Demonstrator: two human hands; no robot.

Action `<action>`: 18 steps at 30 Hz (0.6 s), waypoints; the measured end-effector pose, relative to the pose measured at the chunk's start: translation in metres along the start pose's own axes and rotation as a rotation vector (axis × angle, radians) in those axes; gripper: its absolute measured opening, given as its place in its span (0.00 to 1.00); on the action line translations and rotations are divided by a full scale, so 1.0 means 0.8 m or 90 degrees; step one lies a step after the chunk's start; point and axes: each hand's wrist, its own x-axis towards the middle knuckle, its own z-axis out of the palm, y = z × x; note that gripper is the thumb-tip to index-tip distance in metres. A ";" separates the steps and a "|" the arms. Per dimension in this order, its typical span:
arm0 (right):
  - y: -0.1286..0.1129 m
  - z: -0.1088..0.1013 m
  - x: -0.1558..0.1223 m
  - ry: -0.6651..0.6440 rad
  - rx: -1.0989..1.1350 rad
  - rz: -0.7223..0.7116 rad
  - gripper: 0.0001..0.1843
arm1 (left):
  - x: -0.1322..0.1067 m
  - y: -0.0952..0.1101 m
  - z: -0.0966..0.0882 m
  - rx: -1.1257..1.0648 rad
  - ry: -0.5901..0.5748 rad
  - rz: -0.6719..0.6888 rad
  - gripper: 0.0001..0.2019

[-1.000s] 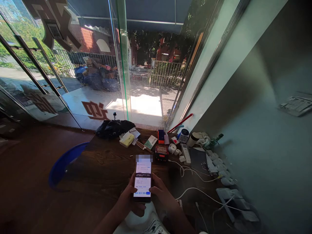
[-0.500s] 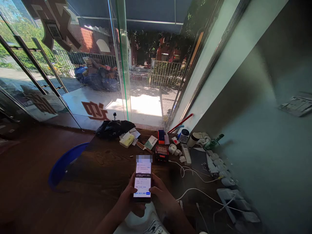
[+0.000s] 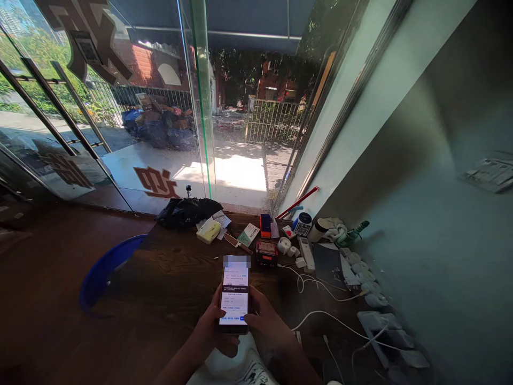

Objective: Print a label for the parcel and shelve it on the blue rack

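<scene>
A smartphone (image 3: pixel 234 294) with a lit white screen is held upright over the near edge of the dark wooden table (image 3: pixel 172 278). My left hand (image 3: pixel 211 321) is closed around its left side, the thumb lying at the lower left of the screen. On the other side my right hand (image 3: pixel 262 315) grips the phone's right edge, its thumb over the blue button at the lower right of the screen. The fingers behind the phone are partly hidden. Just beyond the phone sits a red and black battery pack (image 3: pixel 266 253).
Along the table's back lie a black plastic bag (image 3: pixel 188 212), a yellow tissue pack (image 3: pixel 209 231), a knife (image 3: pixel 238 243) and an orange-blue box (image 3: pixel 265 225). White cables (image 3: pixel 328 315), tape rolls (image 3: pixel 284 245) and a green bottle (image 3: pixel 352 233) are at right. A blue chair (image 3: pixel 94 272) stands left.
My right thumb has shifted slightly left, onto the blue button at the bottom of the phone screen. The phone and my left hand stay in place.
</scene>
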 end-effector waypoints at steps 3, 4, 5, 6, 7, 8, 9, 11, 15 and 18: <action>-0.001 -0.002 0.002 -0.002 -0.029 -0.010 0.32 | 0.002 0.000 -0.002 0.003 -0.003 -0.001 0.45; -0.001 -0.003 0.003 -0.002 -0.041 -0.012 0.33 | 0.003 0.000 -0.002 0.003 -0.003 -0.001 0.45; -0.001 -0.004 0.003 -0.001 -0.051 -0.013 0.33 | 0.003 0.000 -0.002 0.003 -0.001 0.000 0.45; 0.000 -0.005 0.004 0.001 -0.058 -0.013 0.33 | 0.004 0.000 -0.002 0.002 0.000 0.002 0.45; 0.001 -0.006 0.004 0.002 -0.059 -0.012 0.34 | 0.004 0.000 -0.002 0.001 0.002 0.002 0.45; 0.002 -0.006 0.003 0.004 -0.055 -0.011 0.34 | 0.005 0.000 -0.003 0.000 0.003 0.001 0.46; 0.002 -0.006 0.003 0.005 -0.045 -0.011 0.34 | 0.006 0.000 -0.003 0.000 0.003 0.000 0.46; 0.001 -0.006 0.002 0.001 -0.031 -0.014 0.34 | 0.008 0.000 -0.005 -0.001 0.003 0.004 0.46; -0.009 -0.002 0.002 -0.013 -0.023 -0.008 0.33 | 0.010 0.000 -0.007 -0.002 0.006 0.012 0.46; -0.015 0.001 0.004 -0.017 -0.016 0.007 0.32 | 0.009 0.001 -0.007 0.000 0.011 0.002 0.45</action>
